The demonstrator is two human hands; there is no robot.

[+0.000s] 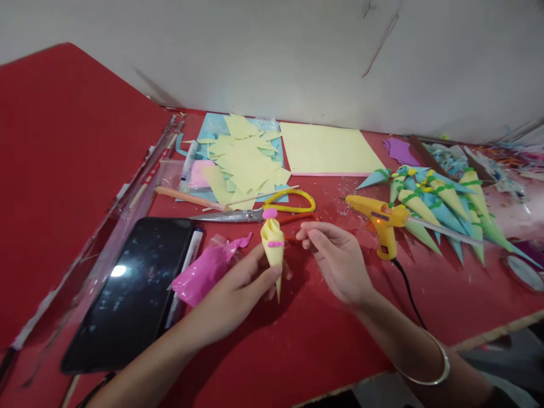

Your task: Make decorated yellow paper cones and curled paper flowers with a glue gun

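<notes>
My left hand (250, 280) holds a pale yellow rolled paper cone (273, 249), its tip pointing down. The cone carries a pink strip of small beads across its front and a pink oval piece (269, 213) at its top. To the right of the cone, my right hand (329, 249) is raised apart from it, thumb and index finger pinched together; anything between them is too small to make out. Behind the cone lie scissors (290, 194) with yellow and red handles. A bag of pink clay (204, 275) is left of my left hand.
A yellow glue gun (385, 221) with its cord lies right of my right hand, before a pile of paper cones (444, 204). A black phone (134, 289) and marker (191, 249) are at left. Behind are yellow paper scraps (244, 156) and a yellow sheet (329, 148).
</notes>
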